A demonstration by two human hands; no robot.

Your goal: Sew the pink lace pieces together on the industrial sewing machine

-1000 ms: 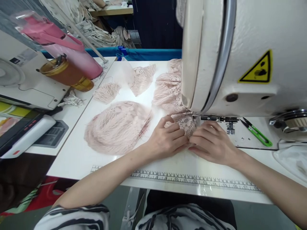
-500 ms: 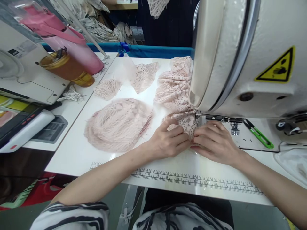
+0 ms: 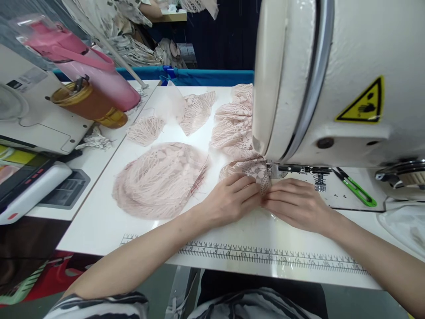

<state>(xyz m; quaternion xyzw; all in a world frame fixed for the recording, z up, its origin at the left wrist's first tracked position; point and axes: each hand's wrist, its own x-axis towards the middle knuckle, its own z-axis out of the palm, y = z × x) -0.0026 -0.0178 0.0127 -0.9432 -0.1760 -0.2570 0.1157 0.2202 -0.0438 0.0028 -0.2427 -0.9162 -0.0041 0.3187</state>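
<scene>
Pale pink lace fabric (image 3: 244, 166) runs under the head of a white sewing machine (image 3: 352, 40), gathered in folds behind it. My left hand (image 3: 232, 199) is closed on the lace's near edge, just left of the presser foot area. From the other side my right hand (image 3: 294, 204) pinches the same edge, its fingertips meeting those of the left. The hands hide the very edge of the cloth, and the needle cannot be made out. A round pile of pink lace pieces (image 3: 159, 181) lies left of my left hand.
Green thread snips (image 3: 360, 192) lie right of the machine's needle end. Smaller lace scraps (image 3: 197, 110) are farther back. A pink bottle (image 3: 89, 66) and an amber cup (image 3: 89, 104) stand at left. A printed ruler (image 3: 245, 254) follows the table's front edge.
The view has shifted slightly, moving the machine left in the picture. My left fingers have flattened from a curled grip, and both hands have drawn closer together at the lace edge.
</scene>
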